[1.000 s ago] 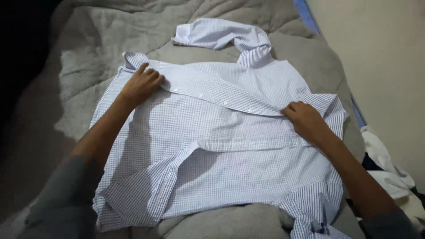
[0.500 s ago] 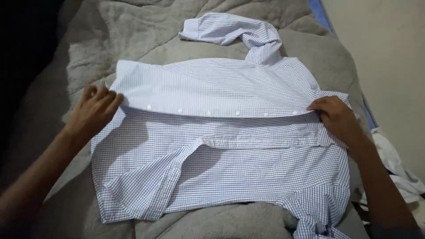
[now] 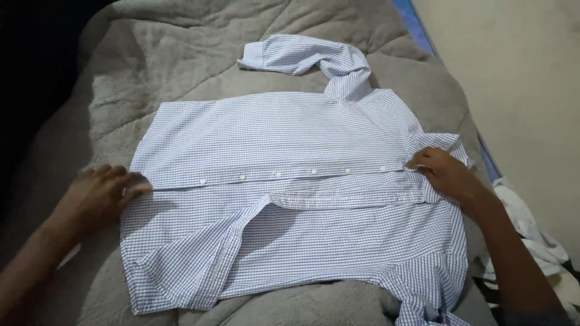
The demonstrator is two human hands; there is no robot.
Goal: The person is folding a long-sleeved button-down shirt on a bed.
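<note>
A pale blue-and-white checked button-up cotton shirt (image 3: 302, 199) lies spread flat across a grey fleecy blanket (image 3: 181, 54) that covers the whole surface from near to far. At the near edge the shirt's lower panel is bunched at the right corner, and one sleeve is folded diagonally over the near left part of the body.

Both forearms reach in from the near corners and angle inward. The left hand (image 3: 99, 196) rests at the shirt's left edge, palm down, wrist low on the blanket, fingers (image 3: 130, 184) curled and pinching the end of the button placket against the thumb. The right hand (image 3: 447, 175) lies on the right side of the shirt by the collar, knuckles up, fingers (image 3: 420, 162) bent and closed on the other end of the same placket. Between the two hands the placket runs nearly straight from left to right, with a row of small white buttons (image 3: 277, 174) showing along it, and the front panel beyond it lies smooth.

Further off, the second sleeve (image 3: 314, 57) sticks out from the far right shoulder, twisted and bent to the left on the blanket. To the right of the blanket, a crumpled white cloth (image 3: 531, 232) lies near the right forearm, under a plain beige wall (image 3: 519, 72), with a strip of blue (image 3: 414, 24) along the blanket's far right edge.
</note>
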